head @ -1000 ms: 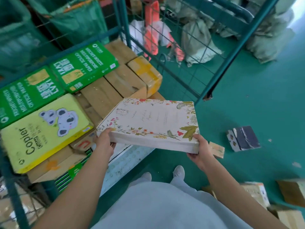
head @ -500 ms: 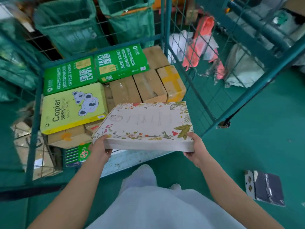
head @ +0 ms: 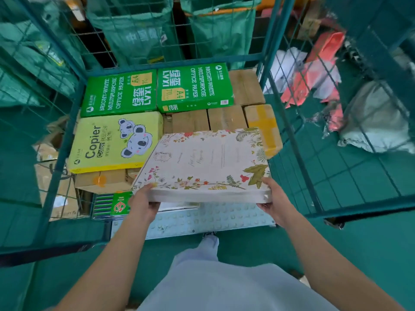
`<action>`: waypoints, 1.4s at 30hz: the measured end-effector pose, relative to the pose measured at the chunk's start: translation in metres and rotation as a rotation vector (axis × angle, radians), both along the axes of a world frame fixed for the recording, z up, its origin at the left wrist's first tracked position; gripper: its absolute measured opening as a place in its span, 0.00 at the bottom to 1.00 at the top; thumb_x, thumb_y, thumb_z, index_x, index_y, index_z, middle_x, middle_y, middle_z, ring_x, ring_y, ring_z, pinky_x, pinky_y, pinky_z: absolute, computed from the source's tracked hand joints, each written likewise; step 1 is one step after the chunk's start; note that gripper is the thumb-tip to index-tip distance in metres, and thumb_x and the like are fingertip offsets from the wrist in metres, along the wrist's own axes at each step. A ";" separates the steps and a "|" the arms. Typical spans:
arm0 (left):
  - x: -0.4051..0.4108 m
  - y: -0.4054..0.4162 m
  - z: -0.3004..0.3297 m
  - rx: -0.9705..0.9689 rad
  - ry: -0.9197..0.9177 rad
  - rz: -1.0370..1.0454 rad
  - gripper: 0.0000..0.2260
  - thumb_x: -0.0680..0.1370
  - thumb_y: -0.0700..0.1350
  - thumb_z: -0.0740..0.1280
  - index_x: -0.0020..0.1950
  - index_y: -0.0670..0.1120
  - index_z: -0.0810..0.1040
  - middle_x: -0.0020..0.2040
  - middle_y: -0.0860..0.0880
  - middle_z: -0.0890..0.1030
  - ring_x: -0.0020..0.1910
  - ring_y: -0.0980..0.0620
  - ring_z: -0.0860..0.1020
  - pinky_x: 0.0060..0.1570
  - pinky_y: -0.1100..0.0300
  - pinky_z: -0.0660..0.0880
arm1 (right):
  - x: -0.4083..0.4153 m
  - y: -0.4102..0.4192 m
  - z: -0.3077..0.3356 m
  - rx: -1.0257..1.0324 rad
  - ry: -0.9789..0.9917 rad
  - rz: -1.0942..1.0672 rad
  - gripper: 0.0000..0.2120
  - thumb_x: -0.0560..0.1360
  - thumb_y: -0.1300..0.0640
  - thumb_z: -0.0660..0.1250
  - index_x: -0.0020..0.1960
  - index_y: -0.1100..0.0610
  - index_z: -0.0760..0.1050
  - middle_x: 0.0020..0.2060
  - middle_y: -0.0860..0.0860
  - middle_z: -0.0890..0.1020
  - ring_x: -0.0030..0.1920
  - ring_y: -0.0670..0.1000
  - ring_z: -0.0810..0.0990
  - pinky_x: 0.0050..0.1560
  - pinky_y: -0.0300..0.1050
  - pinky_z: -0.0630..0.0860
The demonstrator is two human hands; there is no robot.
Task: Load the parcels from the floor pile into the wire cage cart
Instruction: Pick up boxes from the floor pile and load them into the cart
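Nearest the viewer, the left hand (head: 143, 204) and right hand (head: 272, 204) each clamp a near corner of the floral box (head: 203, 163), thumbs on top and fingers presumably beneath; a two-corner grip likely keeps so wide and flat a parcel level. The box is held over the open front of the wire cage cart (head: 289, 122), above its studded floor plate (head: 202, 217), not yet set down. Its long axis runs left to right, its broad face up, the far edge tilted slightly upward. Beyond lie the yellow copier-paper pack (head: 112, 142), brown cartons (head: 206, 120), and two green paper packs (head: 157, 90) against the rear mesh.
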State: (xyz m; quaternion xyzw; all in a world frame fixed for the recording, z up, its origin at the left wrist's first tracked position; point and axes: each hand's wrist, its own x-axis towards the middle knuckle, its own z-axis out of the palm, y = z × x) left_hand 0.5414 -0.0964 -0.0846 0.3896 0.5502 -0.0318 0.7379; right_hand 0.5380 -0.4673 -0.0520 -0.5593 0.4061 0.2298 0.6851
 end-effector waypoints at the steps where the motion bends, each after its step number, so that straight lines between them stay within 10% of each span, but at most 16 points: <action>1: 0.012 0.001 -0.003 0.002 0.005 -0.012 0.19 0.80 0.41 0.72 0.69 0.42 0.73 0.60 0.40 0.74 0.57 0.44 0.76 0.56 0.56 0.77 | 0.016 -0.002 -0.003 -0.016 0.005 0.021 0.18 0.75 0.42 0.72 0.59 0.52 0.77 0.58 0.56 0.80 0.54 0.56 0.80 0.59 0.52 0.81; 5: 0.062 0.000 -0.017 -0.060 0.022 0.003 0.08 0.81 0.41 0.71 0.57 0.41 0.75 0.54 0.42 0.76 0.48 0.47 0.77 0.55 0.58 0.76 | 0.086 -0.007 -0.018 -0.080 0.060 0.110 0.32 0.70 0.36 0.74 0.65 0.54 0.76 0.64 0.58 0.79 0.59 0.58 0.81 0.48 0.47 0.81; 10: 0.106 0.014 -0.043 -0.070 0.079 0.019 0.32 0.74 0.38 0.77 0.75 0.43 0.67 0.66 0.38 0.76 0.58 0.42 0.80 0.39 0.55 0.83 | 0.157 -0.005 -0.039 -0.158 0.082 0.245 0.24 0.80 0.40 0.66 0.69 0.54 0.73 0.66 0.58 0.77 0.51 0.55 0.82 0.58 0.51 0.81; 15: 0.132 0.019 -0.063 -0.066 0.139 -0.053 0.34 0.73 0.40 0.79 0.76 0.49 0.68 0.65 0.37 0.77 0.57 0.39 0.81 0.41 0.50 0.83 | 0.203 0.010 -0.053 -0.165 0.179 0.312 0.28 0.82 0.38 0.62 0.80 0.42 0.60 0.76 0.60 0.67 0.48 0.60 0.88 0.44 0.49 0.86; 19: 0.151 0.025 -0.075 -0.159 0.188 -0.191 0.35 0.74 0.45 0.79 0.77 0.48 0.66 0.66 0.35 0.76 0.56 0.39 0.82 0.41 0.48 0.84 | 0.233 0.020 -0.074 -0.254 0.157 0.283 0.28 0.84 0.43 0.63 0.80 0.44 0.56 0.62 0.60 0.77 0.43 0.59 0.87 0.30 0.43 0.82; 22: 0.161 0.024 -0.085 -0.110 0.257 -0.356 0.25 0.78 0.51 0.75 0.71 0.44 0.74 0.62 0.36 0.80 0.50 0.40 0.83 0.42 0.50 0.84 | 0.249 0.022 -0.091 -0.322 0.152 0.261 0.29 0.84 0.45 0.64 0.80 0.46 0.55 0.59 0.61 0.79 0.45 0.60 0.86 0.37 0.47 0.84; 25: 0.176 0.028 -0.103 -0.024 0.302 -0.462 0.37 0.78 0.56 0.74 0.81 0.51 0.58 0.54 0.38 0.84 0.46 0.41 0.86 0.41 0.50 0.84 | 0.262 0.021 -0.110 -0.353 0.145 0.265 0.31 0.84 0.50 0.65 0.82 0.46 0.54 0.61 0.62 0.78 0.49 0.62 0.86 0.43 0.51 0.86; 35: 0.214 0.024 -0.150 0.205 0.308 -0.551 0.39 0.82 0.35 0.65 0.83 0.55 0.44 0.45 0.42 0.78 0.42 0.46 0.78 0.59 0.47 0.79 | 0.270 0.051 -0.164 -0.341 0.145 0.253 0.41 0.79 0.58 0.71 0.83 0.47 0.50 0.77 0.54 0.62 0.68 0.58 0.76 0.51 0.44 0.80; 40: 0.214 0.027 -0.174 0.391 0.357 -0.620 0.12 0.87 0.45 0.58 0.70 0.49 0.67 0.48 0.41 0.78 0.39 0.47 0.78 0.64 0.47 0.78 | 0.260 0.049 -0.179 -0.375 0.091 0.270 0.43 0.79 0.60 0.69 0.84 0.45 0.47 0.78 0.53 0.63 0.66 0.56 0.77 0.55 0.46 0.78; 42: 0.216 0.031 -0.178 0.370 0.347 -0.652 0.19 0.86 0.59 0.53 0.58 0.43 0.71 0.49 0.41 0.77 0.45 0.46 0.76 0.68 0.53 0.74 | 0.260 0.048 -0.181 -0.358 0.107 0.285 0.43 0.80 0.62 0.68 0.84 0.44 0.46 0.78 0.51 0.62 0.63 0.56 0.80 0.56 0.46 0.73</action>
